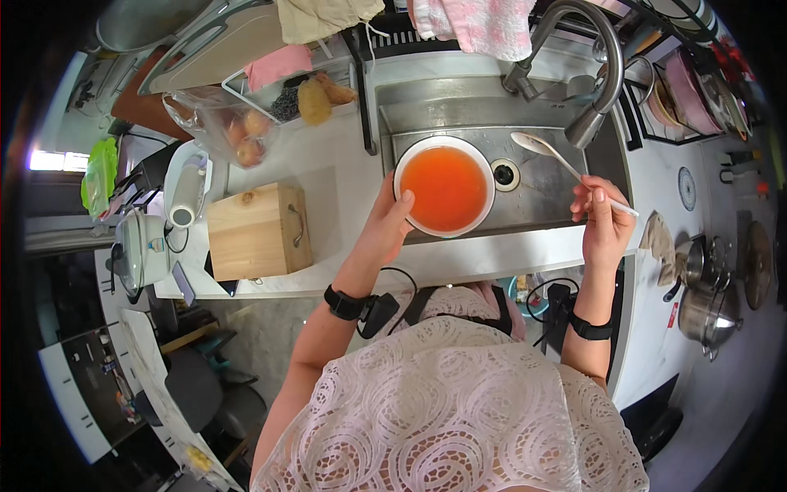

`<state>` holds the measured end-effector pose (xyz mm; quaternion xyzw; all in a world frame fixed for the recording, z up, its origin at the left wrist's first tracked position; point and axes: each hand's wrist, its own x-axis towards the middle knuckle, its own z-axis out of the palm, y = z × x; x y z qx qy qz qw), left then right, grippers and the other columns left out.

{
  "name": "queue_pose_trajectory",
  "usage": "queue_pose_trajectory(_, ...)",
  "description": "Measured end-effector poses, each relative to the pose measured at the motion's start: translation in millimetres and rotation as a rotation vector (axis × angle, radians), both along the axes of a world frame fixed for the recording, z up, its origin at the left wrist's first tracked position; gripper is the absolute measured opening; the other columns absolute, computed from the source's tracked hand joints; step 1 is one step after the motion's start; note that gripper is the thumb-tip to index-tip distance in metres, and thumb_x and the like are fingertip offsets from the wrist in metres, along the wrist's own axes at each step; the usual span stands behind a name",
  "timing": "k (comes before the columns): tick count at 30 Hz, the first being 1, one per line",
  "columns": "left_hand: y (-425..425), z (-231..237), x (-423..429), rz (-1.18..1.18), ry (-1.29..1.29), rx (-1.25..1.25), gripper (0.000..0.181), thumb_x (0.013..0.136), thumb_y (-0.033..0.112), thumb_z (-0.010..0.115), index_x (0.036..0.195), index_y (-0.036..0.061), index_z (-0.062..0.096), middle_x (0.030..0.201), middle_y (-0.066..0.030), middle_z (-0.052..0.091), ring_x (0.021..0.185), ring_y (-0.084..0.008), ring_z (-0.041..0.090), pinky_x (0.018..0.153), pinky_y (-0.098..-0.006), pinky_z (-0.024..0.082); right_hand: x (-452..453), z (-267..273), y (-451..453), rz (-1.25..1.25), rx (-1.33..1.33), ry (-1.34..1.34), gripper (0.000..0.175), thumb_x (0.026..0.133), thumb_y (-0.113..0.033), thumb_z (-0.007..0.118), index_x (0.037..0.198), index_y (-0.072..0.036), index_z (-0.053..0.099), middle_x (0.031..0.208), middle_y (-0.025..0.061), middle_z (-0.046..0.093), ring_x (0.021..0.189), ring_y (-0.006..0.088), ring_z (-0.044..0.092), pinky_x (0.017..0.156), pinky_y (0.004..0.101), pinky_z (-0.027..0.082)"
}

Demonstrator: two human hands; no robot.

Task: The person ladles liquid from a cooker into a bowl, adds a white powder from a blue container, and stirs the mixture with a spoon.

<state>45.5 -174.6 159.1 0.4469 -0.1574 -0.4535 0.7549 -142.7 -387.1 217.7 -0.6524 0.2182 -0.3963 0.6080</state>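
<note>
My left hand [390, 215] grips a white bowl [490, 200] by its left side, the thumb over the rim. Orange-red liquid [444, 189] fills much of the bowl, which is held above the left part of a stainless steel sink [541, 206]. A pale spoon [562, 161] is in my right hand [601, 218], pinched near its handle end. The spoon's head points up and left, over the sink basin to the right of the bowl. Part of the sink's left side is hidden by the bowl.
A curved metal faucet [609, 67] arches over the sink's right side. Left on the counter are a wooden box [249, 234] with a metal handle and a plastic bag [212, 126] of round fruit. Steel pots [707, 313] stand at right; a dish rack [661, 123] is beyond the sink.
</note>
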Motion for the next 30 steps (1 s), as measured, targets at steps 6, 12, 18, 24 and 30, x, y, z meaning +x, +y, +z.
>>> queue_pose_trajectory(6,0,0,0,-0.009,-0.012,-0.023,0.054,0.092,0.028,0.047,0.134,0.004,0.023,0.132,-0.0117,0.036,0.125,-0.0222,0.035,0.099,-0.0406,0.036,-4,-1,1,-0.09,0.083,-0.055,0.026,0.09,-0.021,0.052,0.098,0.002,0.061,0.077,0.0109,0.062,0.055,0.012,0.054,0.047,0.0215,0.041)
queue_pose_trajectory(12,1,2,-2,-0.009,0.043,-0.019,0.053,0.092,0.026,0.048,0.133,0.0039,0.024,0.131,-0.0111,0.037,0.124,-0.021,0.035,0.1,-0.0396,0.035,-6,-1,2,-0.05,0.141,-0.129,0.025,0.091,-0.02,0.051,0.1,0.002,0.06,0.076,0.0108,0.062,0.054,0.0117,0.053,0.046,0.0212,0.04)
queue_pose_trajectory(18,1,2,-4,0.001,0.041,-0.01,0.052,0.093,0.026,0.047,0.133,0.0028,0.024,0.131,-0.0116,0.037,0.124,-0.0209,0.036,0.1,-0.039,0.035,-5,1,2,-0.011,0.22,-0.182,0.026,0.091,-0.021,0.05,0.097,0.002,0.059,0.073,0.0104,0.06,0.053,0.0117,0.052,0.045,0.0208,0.04)
queue_pose_trajectory(24,0,1,-5,-0.011,0.055,-0.014,0.052,0.092,0.026,0.047,0.132,0.0018,0.024,0.131,-0.0123,0.037,0.124,-0.0211,0.036,0.1,-0.0386,0.035,1,-3,1,0.122,0.305,-0.13,0.029,0.092,-0.025,0.049,0.092,0.003,0.059,0.067,0.0088,0.058,0.05,0.0122,0.051,0.044,0.0209,0.039)
queue_pose_trajectory(30,2,-8,-8,0.02,0.093,0.035,0.063,0.092,0.026,0.049,0.137,0.0002,0.014,0.135,-0.014,0.033,0.126,-0.0228,0.033,0.1,-0.0402,0.033,11,-6,3,0.289,0.303,-0.073,0.031,0.091,-0.026,0.05,0.088,0.002,0.06,0.065,0.0072,0.058,0.049,0.0101,0.049,0.044,0.02,0.038)
